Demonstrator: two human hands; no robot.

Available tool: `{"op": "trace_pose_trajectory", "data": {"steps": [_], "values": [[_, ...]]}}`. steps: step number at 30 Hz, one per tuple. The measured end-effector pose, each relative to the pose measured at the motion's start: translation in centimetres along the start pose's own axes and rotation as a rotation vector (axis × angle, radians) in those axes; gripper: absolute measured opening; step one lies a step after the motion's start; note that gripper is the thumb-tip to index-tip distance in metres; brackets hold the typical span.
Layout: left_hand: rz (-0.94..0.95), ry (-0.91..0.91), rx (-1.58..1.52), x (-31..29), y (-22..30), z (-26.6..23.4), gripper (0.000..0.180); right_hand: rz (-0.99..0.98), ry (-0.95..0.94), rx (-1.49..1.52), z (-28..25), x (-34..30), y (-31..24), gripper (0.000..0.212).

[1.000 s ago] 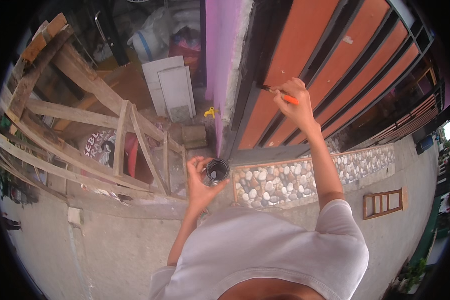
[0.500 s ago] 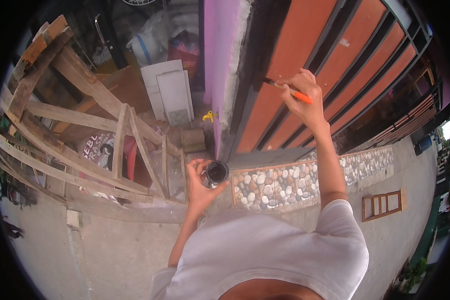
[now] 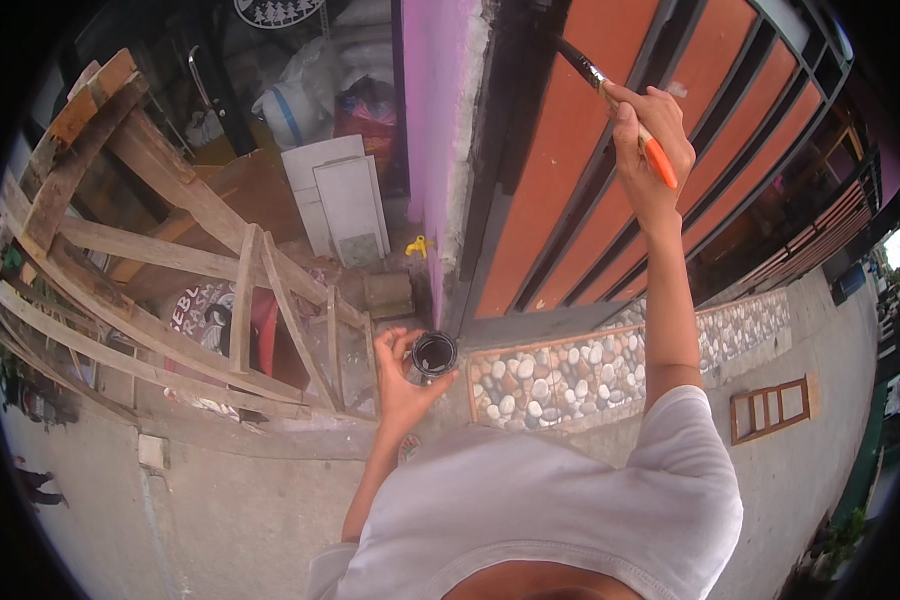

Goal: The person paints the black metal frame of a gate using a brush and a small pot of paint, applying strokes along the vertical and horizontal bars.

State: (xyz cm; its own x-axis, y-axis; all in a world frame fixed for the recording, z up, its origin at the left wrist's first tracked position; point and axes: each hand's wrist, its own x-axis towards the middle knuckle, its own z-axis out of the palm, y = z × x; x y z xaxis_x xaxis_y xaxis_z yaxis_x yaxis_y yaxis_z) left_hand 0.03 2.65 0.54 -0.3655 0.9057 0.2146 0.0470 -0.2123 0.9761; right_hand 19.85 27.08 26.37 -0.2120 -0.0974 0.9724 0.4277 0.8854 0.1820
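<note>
My right hand [image 3: 656, 158] is closed around the handle of a paintbrush [image 3: 658, 165] with an orange end. Its dark bristles point up and left, over the edge where an orange panel [image 3: 555, 170] meets a black frame post [image 3: 515, 140]; whether they touch is hard to tell. Black bars cross the orange panels of this gate. Lower and to the left, my left hand [image 3: 402, 385] grips a small open can [image 3: 434, 354] from the side. Dark paint shows inside it.
A wooden trestle-like frame [image 3: 245, 300] fills the left side. White boards [image 3: 345, 205] lean near a yellow tap [image 3: 418, 246] by the purple wall [image 3: 427, 110]. Pebble-patterned tiles [image 3: 540, 380] run below the gate. A small wooden ladder-like frame [image 3: 770, 410] lies at right.
My right hand has moved up and right with the paintbrush, whose whole ferrule and bristles now show. My left hand still holds the can in nearly the same place.
</note>
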Motion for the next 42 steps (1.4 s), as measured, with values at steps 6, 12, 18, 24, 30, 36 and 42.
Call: {"op": "trace_pose_trajectory", "data": {"steps": [6,12,18,24,30,36,42], "values": [[-0.004,-0.02,-0.002,0.0,-0.1,0.2,0.093,0.003,0.082,-0.066,1.4,-3.0,-0.8,0.024],[-0.004,-0.032,0.0,-0.1,-0.1,0.0,0.093,0.185,0.024,0.024,2.3,-4.4,-1.5,0.017],[-0.017,-0.046,0.016,-0.1,-0.2,-0.1,0.094,0.303,-0.131,0.1,1.5,-6.3,-2.7,0.024],[0.0,-0.074,0.016,0.2,0.3,0.1,0.094,0.397,-0.169,0.066,2.0,-4.3,-1.2,0.026],[-0.011,-0.069,0.022,0.3,0.3,0.1,0.093,0.196,0.164,0.02,1.9,-1.4,-1.5,0.026],[-0.001,-0.059,0.027,0.2,-0.3,0.0,0.093,0.382,-0.168,0.026,1.9,-5.4,-2.2,0.029],[0.0,-0.059,0.019,0.3,-0.1,-0.2,0.094,0.373,-0.104,0.063,2.7,-5.3,-2.0,0.029]]}}
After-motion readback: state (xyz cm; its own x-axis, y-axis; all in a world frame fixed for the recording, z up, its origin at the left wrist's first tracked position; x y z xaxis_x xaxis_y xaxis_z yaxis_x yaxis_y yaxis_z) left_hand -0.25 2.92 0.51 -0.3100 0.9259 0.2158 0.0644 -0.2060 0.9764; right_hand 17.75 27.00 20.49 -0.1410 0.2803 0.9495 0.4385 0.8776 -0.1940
